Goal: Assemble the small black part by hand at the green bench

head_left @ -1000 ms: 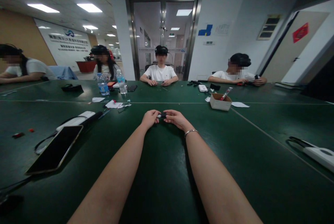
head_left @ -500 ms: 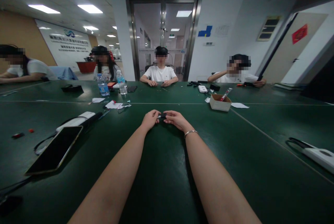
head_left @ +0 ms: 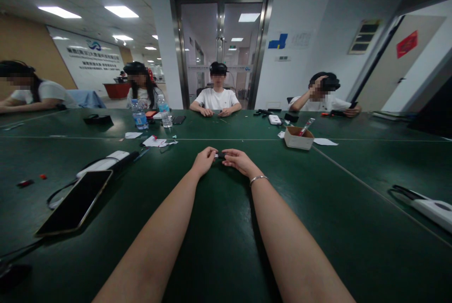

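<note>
Out over the green table (head_left: 219,227), my two hands meet at a small black object with a silver end (head_left: 221,155), too small to name more exactly. My left hand (head_left: 204,162) pinches the silver end between thumb and fingertips. My right hand (head_left: 241,163), with a bangle on its wrist, has its fingers closed round the black end. The object lies roughly level between the two pinches, and my fingertips hide both its ends.
At left lie a phone (head_left: 76,204), a white device (head_left: 102,164) and small red bits (head_left: 25,183). Farther off are water bottles (head_left: 140,115), paper scraps (head_left: 154,141) and a small open box (head_left: 298,139). Another white device (head_left: 432,209) lies at right. Several people sit opposite.
My hands stay nearly in place, and the silver end shows a little more clearly between them. The person at the far right has shifted a raised hand up to the headgear.
</note>
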